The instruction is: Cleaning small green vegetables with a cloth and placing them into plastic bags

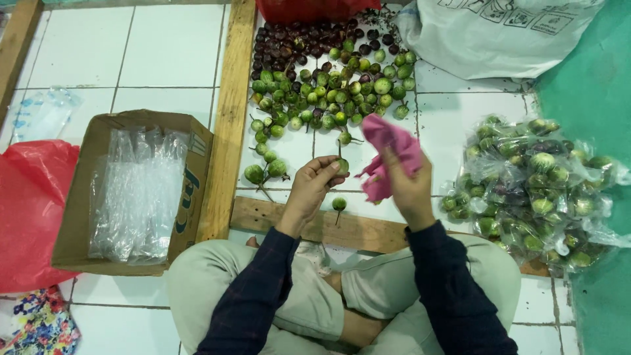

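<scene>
My left hand (314,187) pinches a small round green eggplant (342,165) by its side, stem pointing up. My right hand (409,184) grips a crumpled pink cloth (388,154) right beside that eggplant. Another small green eggplant (338,204) lies on the tile just below my left hand. Ahead on the white tiled floor spreads a pile of green eggplants (328,98), with dark purple ones (296,46) behind them. I sit cross-legged, knees against a wooden plank (342,227).
An open cardboard box (85,197) of clear plastic bags (138,190) stands at the left beside a long wooden plank (227,112). Bagged eggplants (532,184) are heaped at the right. A white sack (493,33) lies at the back right, red plastic (29,210) at the far left.
</scene>
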